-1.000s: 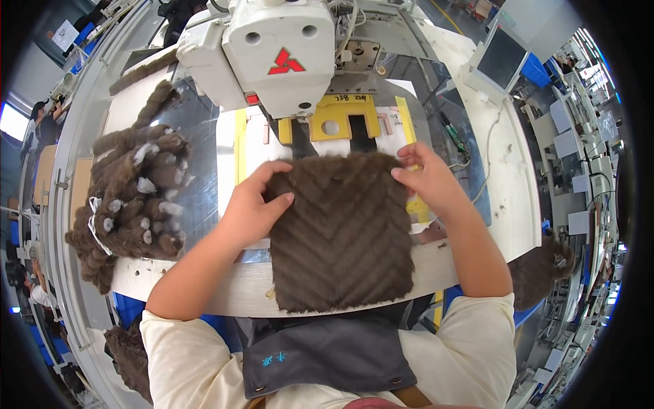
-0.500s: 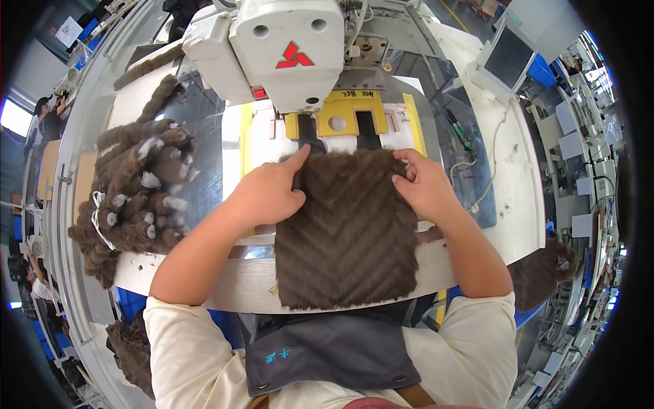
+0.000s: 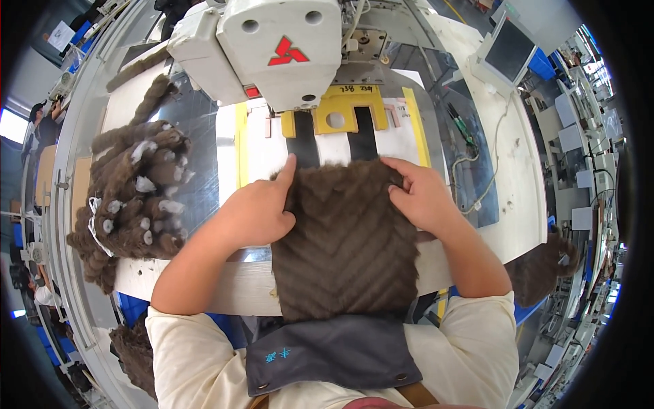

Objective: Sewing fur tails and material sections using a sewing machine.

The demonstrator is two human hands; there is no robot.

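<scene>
My left hand (image 3: pixel 276 204) lies on the upper left edge of a brown fur panel (image 3: pixel 344 252) with chevron ridges, index finger extended and thumb bent against the fur. My right hand (image 3: pixel 409 184) grips the upper right edge, index finger and thumb on it. Beyond the panel, two black strips (image 3: pixel 304 143) show on a white plate (image 3: pixel 395 146) around a yellow template (image 3: pixel 357 123) with a round hole. The white sewing machine head (image 3: pixel 279 75) stands over the template.
A tied bundle of fur strips (image 3: pixel 126 177) lies at left. At right are a monitor (image 3: pixel 504 54), a green tool (image 3: pixel 460 126), a cable and another fur piece (image 3: pixel 538 276) at the lower edge. Co-workers (image 3: pixel 48 119) are in the far left background.
The fur panel has slid toward me since half a second ago, exposing more of both black strips. My left index finger has straightened compared with one second ago.
</scene>
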